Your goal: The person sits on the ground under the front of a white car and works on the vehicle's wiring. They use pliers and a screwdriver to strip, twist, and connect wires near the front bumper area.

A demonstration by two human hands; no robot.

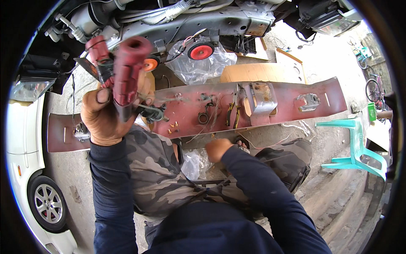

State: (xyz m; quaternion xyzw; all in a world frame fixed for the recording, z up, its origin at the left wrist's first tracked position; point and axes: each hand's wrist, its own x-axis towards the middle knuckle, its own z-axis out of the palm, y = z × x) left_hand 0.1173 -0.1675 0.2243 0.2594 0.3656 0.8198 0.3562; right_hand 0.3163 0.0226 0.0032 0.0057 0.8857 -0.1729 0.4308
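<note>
My left hand [103,111] is raised at the left, its fingers closed around a red ribbed plastic tube [130,67] with an open round end. Beside the tube, a second red piece [97,50] with dark parts hangs together with it, blurred. A dark green fitting [152,113] shows just right of the hand. My right hand [218,149] is curled above my lap, near the front edge of a long red panel [292,93]; what its fingers hold, if anything, is hidden. Several small brass pieces [174,125] and pliers [230,111] lie on the panel.
A vehicle's metal frame [190,27] spans the top, with a red round lamp [201,51] and an orange one [151,63]. Clear plastic [203,70] lies below. A teal chair [355,146] is at the right, a white car [25,161] at the left.
</note>
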